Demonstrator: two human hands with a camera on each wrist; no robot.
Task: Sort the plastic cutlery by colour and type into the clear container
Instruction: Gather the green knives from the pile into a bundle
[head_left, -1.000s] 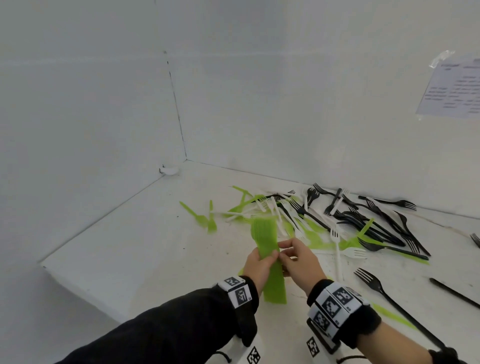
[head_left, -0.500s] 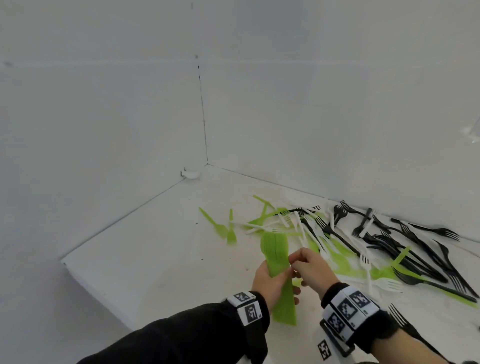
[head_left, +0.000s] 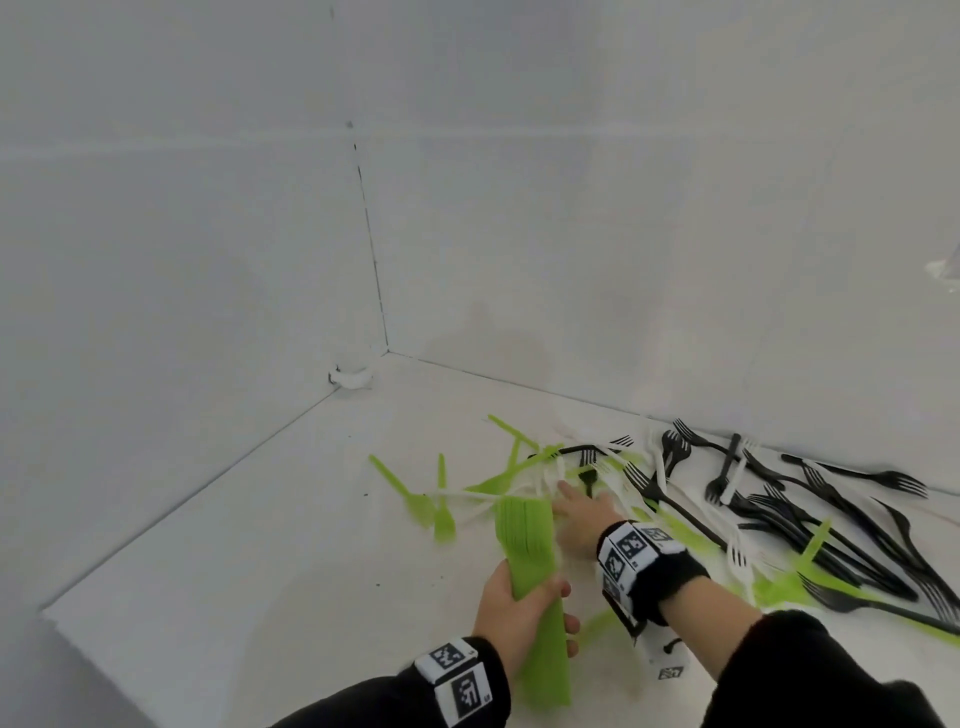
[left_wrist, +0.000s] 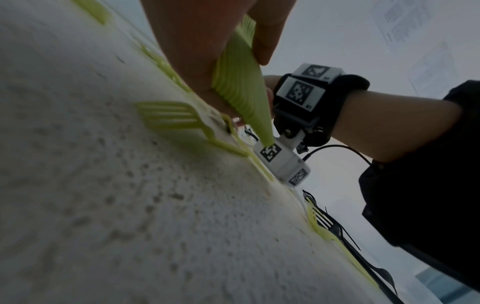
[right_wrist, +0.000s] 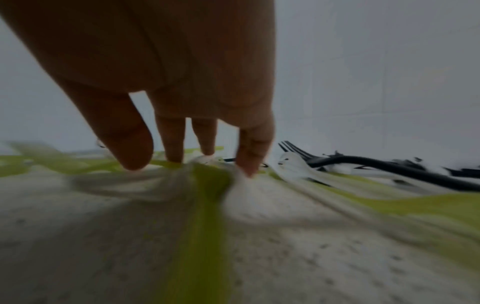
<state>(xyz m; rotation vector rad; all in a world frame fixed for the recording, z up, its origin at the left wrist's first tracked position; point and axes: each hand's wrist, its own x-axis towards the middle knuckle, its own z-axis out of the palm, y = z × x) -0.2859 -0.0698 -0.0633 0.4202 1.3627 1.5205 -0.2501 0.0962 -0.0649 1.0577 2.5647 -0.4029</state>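
White tabletop (head_left: 218, 561) in a walled corner, strewn with mixed green, white and black cutlery (head_left: 779, 499); no clear container in view, so sorting looks early. Left hand (head_left: 511, 605) clamped round a nested stack of green forks (head_left: 527, 545). Right hand (head_left: 584, 512), fingers (right_wrist: 172, 139) spread and reaching down, touches loose pieces in the pile, gripping nothing.

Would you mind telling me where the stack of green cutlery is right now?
In the head view, the stack of green cutlery sits low and centre, gripped by the left hand, just left of the right hand that reaches into the mixed pile.
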